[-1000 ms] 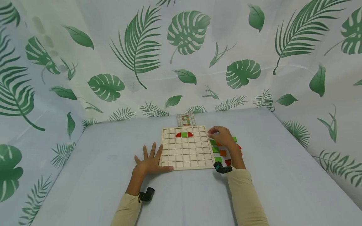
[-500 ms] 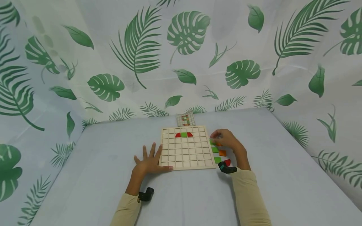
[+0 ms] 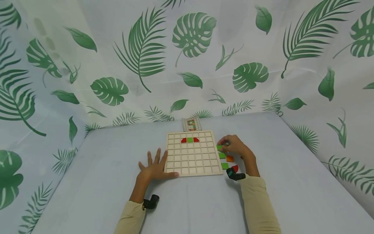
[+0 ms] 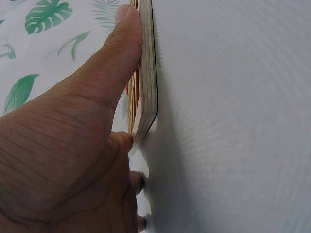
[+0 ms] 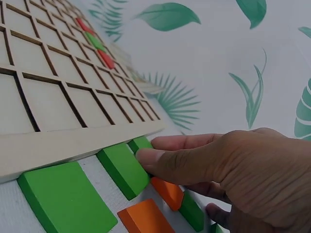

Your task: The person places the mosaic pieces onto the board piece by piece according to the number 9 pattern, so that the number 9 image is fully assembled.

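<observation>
My left hand [image 3: 156, 169] lies with fingers spread at the front left corner of a wooden grid board [image 3: 191, 161]. Its thumb [image 4: 124, 39] rests along the board's front edge in the left wrist view. Beyond the board's right edge, my right hand [image 3: 235, 146] has thumb and index finger at a green tile [image 5: 139, 142], pinching it; part of the tile is hidden by the thumb. Closer in lie another green tile [image 5: 122, 167] and an orange tile [image 5: 167, 190]. Two red rounded pieces flank a green square [image 3: 190, 139] in one row of the grid.
A small pattern card [image 3: 191, 124] stands behind the board, showing a coloured figure on a grid. More loose pieces lie right of the board, among them an orange tile [image 3: 230, 158], a green square [image 3: 224, 166] and a red rounded piece [image 3: 235, 168]. Leaf-printed cloth rises behind.
My right hand has moved slightly right and toward me, from the board's right edge down to the green tile. My left hand and the board have stayed put.
</observation>
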Tool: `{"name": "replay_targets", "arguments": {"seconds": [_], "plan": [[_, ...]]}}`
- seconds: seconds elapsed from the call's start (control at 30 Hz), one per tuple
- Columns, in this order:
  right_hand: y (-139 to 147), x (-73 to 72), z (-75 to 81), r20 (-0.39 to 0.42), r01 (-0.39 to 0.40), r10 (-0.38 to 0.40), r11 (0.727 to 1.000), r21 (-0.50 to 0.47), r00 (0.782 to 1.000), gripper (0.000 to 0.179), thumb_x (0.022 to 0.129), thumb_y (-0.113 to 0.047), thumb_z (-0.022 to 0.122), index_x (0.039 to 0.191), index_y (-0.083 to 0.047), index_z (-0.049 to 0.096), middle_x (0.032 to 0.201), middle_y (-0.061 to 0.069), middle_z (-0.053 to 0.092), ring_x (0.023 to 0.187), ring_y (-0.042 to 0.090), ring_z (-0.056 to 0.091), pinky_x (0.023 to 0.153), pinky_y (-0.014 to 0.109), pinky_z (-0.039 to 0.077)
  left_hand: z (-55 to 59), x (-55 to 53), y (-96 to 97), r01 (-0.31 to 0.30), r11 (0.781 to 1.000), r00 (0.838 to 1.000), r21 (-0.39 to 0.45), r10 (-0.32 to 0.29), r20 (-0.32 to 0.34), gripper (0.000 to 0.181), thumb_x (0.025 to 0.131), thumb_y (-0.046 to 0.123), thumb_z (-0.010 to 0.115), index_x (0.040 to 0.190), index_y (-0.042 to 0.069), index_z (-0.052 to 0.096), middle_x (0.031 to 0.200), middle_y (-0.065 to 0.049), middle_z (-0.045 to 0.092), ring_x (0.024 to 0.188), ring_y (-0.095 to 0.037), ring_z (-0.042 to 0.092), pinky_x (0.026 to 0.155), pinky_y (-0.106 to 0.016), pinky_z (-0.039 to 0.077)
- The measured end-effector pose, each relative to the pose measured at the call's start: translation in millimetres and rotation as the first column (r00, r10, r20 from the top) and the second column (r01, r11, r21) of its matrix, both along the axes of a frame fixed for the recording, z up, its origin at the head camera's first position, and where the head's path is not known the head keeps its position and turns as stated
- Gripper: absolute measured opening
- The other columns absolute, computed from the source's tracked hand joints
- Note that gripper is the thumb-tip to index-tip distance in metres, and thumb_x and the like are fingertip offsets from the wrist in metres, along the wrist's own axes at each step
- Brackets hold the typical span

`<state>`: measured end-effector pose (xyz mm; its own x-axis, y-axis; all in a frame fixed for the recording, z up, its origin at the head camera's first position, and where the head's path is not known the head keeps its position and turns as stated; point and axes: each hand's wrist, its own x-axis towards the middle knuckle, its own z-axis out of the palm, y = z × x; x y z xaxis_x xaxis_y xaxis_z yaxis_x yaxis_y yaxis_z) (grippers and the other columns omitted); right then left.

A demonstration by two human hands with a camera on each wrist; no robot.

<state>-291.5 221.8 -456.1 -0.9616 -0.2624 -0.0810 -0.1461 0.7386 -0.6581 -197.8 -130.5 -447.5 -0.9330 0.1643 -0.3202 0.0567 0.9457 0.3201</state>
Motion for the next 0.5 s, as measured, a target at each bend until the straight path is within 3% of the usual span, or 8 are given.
{"name": "replay_targets", "arguments": {"seconds": [0.5], "plan": [[-2.3, -1.7, -0.7, -0.038, 0.003, -0.001, 0.999, 0.046, 0.999, 0.021, 0.082, -0.009, 0.075, 0.103, -0.005, 0.07, 0.101, 0.012, 0.068, 0.098, 0.027, 0.057, 0.092, 0.048, 0.045, -0.1, 0.3, 0.3, 0.006, 1.0, 1.0, -0.002, -0.006, -0.007, 0.11, 0.077, 0.075, 0.061, 0.159, 0.021, 0.01, 0.166, -0.013, -0.001, 0.148, -0.05, -0.01, 0.103, -0.081, 0.006]]}}
